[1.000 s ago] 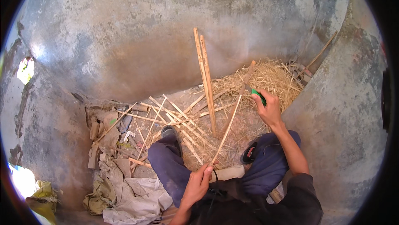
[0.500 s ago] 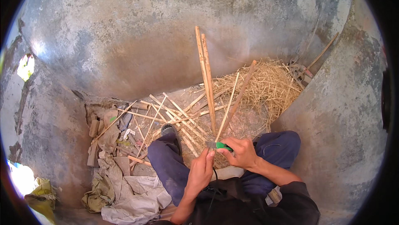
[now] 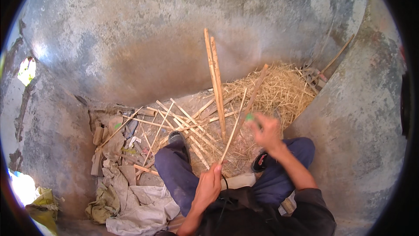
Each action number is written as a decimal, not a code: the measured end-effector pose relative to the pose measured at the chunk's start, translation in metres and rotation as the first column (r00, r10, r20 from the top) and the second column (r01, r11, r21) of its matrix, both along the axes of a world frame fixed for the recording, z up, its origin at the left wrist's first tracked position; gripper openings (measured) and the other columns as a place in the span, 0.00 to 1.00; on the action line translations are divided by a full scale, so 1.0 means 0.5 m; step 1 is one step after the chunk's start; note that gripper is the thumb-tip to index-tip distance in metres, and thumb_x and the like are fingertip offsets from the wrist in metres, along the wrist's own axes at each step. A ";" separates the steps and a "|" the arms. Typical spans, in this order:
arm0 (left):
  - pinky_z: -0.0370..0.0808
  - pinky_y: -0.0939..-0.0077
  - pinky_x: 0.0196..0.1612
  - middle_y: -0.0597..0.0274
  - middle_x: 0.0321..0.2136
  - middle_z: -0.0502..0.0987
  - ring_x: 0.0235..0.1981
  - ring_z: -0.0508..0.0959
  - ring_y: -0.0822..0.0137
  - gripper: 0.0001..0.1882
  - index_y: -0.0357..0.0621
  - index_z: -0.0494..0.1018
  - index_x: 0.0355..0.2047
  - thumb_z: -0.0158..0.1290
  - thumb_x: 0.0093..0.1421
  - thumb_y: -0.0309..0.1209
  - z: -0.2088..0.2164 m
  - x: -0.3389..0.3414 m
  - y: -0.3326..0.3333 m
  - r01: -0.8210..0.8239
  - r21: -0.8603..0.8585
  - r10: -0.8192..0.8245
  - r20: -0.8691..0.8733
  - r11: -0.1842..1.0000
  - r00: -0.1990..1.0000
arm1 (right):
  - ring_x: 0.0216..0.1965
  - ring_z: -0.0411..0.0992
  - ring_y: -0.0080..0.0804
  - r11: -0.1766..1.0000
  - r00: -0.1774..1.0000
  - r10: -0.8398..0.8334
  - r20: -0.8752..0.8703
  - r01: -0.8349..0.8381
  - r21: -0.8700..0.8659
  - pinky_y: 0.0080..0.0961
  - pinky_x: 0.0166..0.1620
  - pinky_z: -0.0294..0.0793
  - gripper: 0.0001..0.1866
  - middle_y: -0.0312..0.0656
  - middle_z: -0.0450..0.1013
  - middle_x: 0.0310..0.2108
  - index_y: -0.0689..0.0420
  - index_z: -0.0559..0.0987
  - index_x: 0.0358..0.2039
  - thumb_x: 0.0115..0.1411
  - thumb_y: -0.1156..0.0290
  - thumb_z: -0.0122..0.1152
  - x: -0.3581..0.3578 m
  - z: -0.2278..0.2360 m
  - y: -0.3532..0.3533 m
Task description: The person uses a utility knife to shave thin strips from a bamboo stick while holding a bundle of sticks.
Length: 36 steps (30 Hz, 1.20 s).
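A thin pale wooden stick [image 3: 232,135] rises away from me, its near end gripped in my closed left hand [image 3: 210,183]. My right hand [image 3: 267,132] is out to the right of this stick, blurred by motion. In it is a green-handled knife [image 3: 249,118], of which only a smeared green part shows; its blade cannot be made out. Just beyond the stick, a brown stick [image 3: 253,97] leans at a slant. Two taller pale wooden strips [image 3: 217,79] stand upright against the far wall, left of my right hand.
Loose cut sticks [image 3: 187,124] lie crossed on the floor near my left foot. A heap of straw shavings [image 3: 281,90] spreads at the back right. Crumpled sacking [image 3: 139,207] lies at lower left. Grey curved walls [image 3: 144,44] surround the spot.
My right hand has swung away from my left, up and to the right, with the knife. The stick in my left hand has shifted a little toward me.
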<state>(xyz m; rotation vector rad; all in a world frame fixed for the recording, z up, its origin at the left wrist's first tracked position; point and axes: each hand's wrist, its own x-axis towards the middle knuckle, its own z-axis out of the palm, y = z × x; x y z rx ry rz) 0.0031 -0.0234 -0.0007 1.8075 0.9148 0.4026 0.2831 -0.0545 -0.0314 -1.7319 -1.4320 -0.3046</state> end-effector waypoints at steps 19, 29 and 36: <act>0.68 0.56 0.30 0.42 0.22 0.72 0.22 0.73 0.50 0.17 0.34 0.73 0.53 0.54 0.79 0.39 -0.062 -0.010 0.042 0.014 0.129 -0.008 -0.047 0.992 0.999 | 0.18 0.56 0.09 0.875 0.196 0.310 -0.930 -0.440 0.199 0.15 0.22 0.50 0.34 0.41 0.87 0.41 0.59 0.74 0.72 0.72 0.55 0.72 0.100 0.023 0.052; 0.74 0.56 0.34 0.41 0.29 0.79 0.28 0.80 0.48 0.25 0.35 0.73 0.59 0.58 0.76 0.45 -0.020 -0.003 0.069 0.247 0.081 -0.222 -0.232 0.966 0.947 | 0.19 0.57 0.09 0.882 0.198 0.339 -0.920 -0.406 0.238 0.16 0.23 0.51 0.22 0.20 0.66 0.24 0.58 0.81 0.60 0.71 0.63 0.74 0.102 0.019 0.048; 0.78 0.60 0.43 0.48 0.44 0.80 0.41 0.83 0.52 0.29 0.40 0.71 0.68 0.61 0.75 0.44 -0.007 0.085 0.075 0.113 0.131 -0.128 0.116 0.985 0.985 | 0.22 0.60 0.09 0.866 0.182 0.353 -0.918 -0.434 0.248 0.14 0.25 0.54 0.19 0.27 0.81 0.34 0.56 0.83 0.57 0.69 0.65 0.76 0.100 0.017 0.033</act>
